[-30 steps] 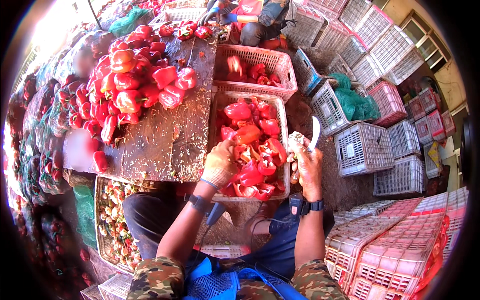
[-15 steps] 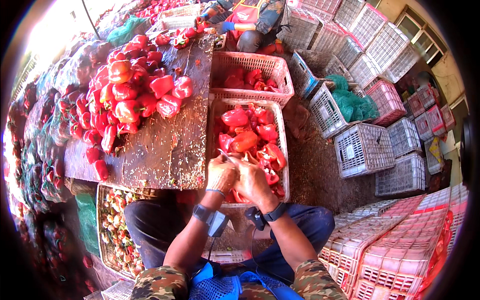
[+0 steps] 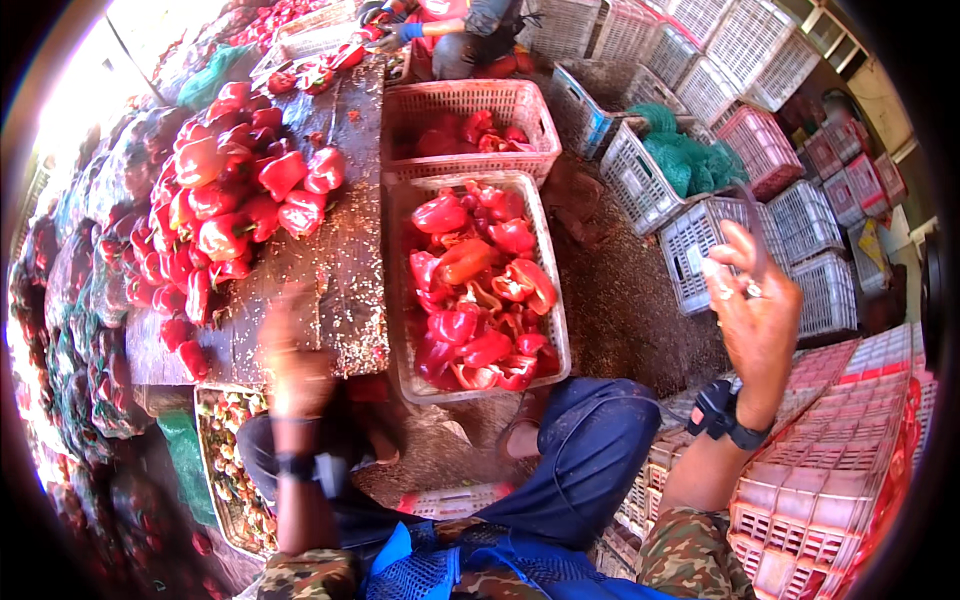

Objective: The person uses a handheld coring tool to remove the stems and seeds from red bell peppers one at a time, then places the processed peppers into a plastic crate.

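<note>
My right hand is raised off to the right, its fingers closed around a thin, greyish blade-like tool that is blurred and points upward. Pale bits, like seeds, stick to the fingers. Smeared by motion, my left hand is over the near edge of the wooden table; whether it holds anything cannot be made out. A heap of whole red peppers covers the table's left part. Right of the table, in front of me, a pale crate holds cut-open red peppers.
A second crate with red peppers stands beyond. Pepper cores fill a crate by my left knee. Stacked crates rise at the right; green netting lies in another. A co-worker's gloved hand is at the table's far end.
My hands, together over the near crate before, have parted: the left swung left to the table edge, the right up and right with the blade-like tool. The view has shifted slightly.
</note>
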Demonstrator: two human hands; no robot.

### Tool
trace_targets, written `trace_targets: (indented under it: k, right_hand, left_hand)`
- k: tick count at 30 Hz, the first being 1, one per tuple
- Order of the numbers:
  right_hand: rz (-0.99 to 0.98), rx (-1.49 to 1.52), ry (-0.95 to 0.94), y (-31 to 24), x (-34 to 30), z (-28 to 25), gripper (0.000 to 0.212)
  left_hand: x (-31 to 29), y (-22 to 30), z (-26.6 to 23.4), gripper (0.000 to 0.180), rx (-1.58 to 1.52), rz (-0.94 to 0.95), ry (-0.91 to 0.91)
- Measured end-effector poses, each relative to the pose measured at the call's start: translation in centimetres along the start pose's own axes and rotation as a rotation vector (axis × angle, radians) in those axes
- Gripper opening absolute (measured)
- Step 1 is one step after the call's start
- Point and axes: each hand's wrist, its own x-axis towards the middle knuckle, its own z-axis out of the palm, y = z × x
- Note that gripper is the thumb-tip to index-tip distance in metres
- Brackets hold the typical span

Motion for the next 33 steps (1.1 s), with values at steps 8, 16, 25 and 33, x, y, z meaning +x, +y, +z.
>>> trace_targets:
  k: [8,16,25,33]
  right_hand:
    - [0.137,-0.103,0.028,2.5,-6.0,-2.9,0.039]
    - [0.210,-0.204,0.047,7.5,-8.0,-3.8,0.037]
    - [0.288,-0.314,0.069,13.6,-7.7,-5.0,0.035]
    - [0.348,-0.291,0.074,14.3,-8.3,-5.4,0.038]
  left_hand:
    - [-9.7,0.4,26.0,0.075,0.446,0.510,-0.741]
    - [-6.9,3.2,35.1,0.062,0.449,0.551,-0.984]
    - [-9.5,0.1,39.6,0.060,0.447,0.353,-0.957]
    - [-9.7,-3.5,43.1,0.068,0.292,0.420,-0.894]
